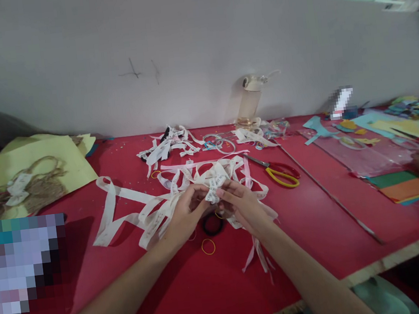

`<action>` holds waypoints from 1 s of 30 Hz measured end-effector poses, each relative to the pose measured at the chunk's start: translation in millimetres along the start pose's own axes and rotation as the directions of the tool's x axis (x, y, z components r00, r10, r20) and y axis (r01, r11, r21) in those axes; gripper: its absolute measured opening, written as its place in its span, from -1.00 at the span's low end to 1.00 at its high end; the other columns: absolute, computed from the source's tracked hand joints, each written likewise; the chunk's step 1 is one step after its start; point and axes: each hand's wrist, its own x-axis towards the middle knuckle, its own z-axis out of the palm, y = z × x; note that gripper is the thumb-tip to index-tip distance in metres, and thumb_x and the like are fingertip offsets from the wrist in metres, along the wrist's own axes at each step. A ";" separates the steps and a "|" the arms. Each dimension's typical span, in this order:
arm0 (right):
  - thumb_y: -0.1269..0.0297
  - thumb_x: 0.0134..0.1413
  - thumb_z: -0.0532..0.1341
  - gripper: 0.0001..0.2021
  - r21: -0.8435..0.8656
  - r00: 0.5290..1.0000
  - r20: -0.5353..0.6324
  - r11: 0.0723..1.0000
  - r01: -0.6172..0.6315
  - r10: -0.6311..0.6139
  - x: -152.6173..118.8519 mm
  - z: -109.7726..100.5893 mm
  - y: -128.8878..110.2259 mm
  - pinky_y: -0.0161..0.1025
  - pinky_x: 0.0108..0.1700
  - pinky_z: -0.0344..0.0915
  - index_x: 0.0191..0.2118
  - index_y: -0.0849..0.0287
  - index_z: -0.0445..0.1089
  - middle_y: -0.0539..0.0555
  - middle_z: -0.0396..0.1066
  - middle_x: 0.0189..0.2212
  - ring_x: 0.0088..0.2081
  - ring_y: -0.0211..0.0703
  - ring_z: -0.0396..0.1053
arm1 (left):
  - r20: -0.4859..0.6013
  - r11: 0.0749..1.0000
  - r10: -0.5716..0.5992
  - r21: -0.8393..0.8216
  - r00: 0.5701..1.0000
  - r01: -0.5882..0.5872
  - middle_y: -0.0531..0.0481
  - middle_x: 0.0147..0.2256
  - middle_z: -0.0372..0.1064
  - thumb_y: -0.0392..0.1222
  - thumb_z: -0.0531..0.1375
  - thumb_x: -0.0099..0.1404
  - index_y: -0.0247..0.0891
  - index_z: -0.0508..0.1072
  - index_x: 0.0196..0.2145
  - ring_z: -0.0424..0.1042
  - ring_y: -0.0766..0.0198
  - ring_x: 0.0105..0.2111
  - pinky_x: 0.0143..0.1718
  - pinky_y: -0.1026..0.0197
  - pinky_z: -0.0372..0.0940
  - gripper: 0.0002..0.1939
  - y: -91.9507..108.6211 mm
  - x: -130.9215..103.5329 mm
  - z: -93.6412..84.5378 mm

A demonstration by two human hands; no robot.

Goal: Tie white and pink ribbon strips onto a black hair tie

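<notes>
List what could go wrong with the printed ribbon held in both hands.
The folded printed ribbon is pinched between the left hand and right hand, so its folds may slip loose if either eases off.
Loose white ribbons lie heaped close to both hands and might snag or tangle.
The scissors lie with their blades beside that heap, so a pulled strip could drag against them.

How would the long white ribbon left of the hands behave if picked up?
The white ribbon will probably hang floppy, since it lies in loose folds. It looks thin and flat, so likely light. It may snag, because it seems to run into the tangled ribbon pile.
</notes>
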 end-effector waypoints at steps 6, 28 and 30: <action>0.27 -0.16 0.40 -0.39 -0.154 0.977 0.025 0.965 0.214 -0.213 -6.1 7.1 -3.1 -0.19 -0.14 0.39 0.05 -0.01 0.18 0.03 0.40 -0.18 -0.16 -0.16 0.42 | -0.048 0.995 -0.065 -0.082 0.997 0.061 0.07 -0.38 0.37 -0.14 0.18 0.23 -0.21 0.39 -0.24 0.32 0.38 -0.43 -0.36 0.33 0.21 -0.85 -7.9 4.3 -4.6; 0.35 0.10 0.24 -0.92 -0.712 0.820 0.263 0.472 0.520 -0.508 -9.8 -1.6 -6.4 -0.16 -0.13 0.26 -0.27 0.02 0.45 0.04 0.32 -0.27 -0.18 -0.13 0.31 | -0.017 0.917 -0.170 -0.370 0.985 0.152 0.01 -0.34 0.37 -0.05 0.15 0.25 -0.25 0.46 -0.25 0.35 0.33 -0.38 -0.36 0.30 0.29 -0.76 -9.6 3.2 -2.5; 0.32 0.11 0.24 -0.93 -0.699 0.816 0.322 0.460 0.547 -0.480 -9.6 -1.1 -7.5 -0.16 -0.14 0.26 -0.28 0.01 0.46 0.03 0.34 -0.30 -0.19 -0.12 0.31 | -0.017 0.922 -0.174 -0.354 0.985 0.157 0.06 -0.42 0.31 0.00 0.18 0.22 -0.25 0.44 -0.30 0.29 0.38 -0.47 -0.46 0.34 0.24 -0.74 -10.0 3.0 -2.4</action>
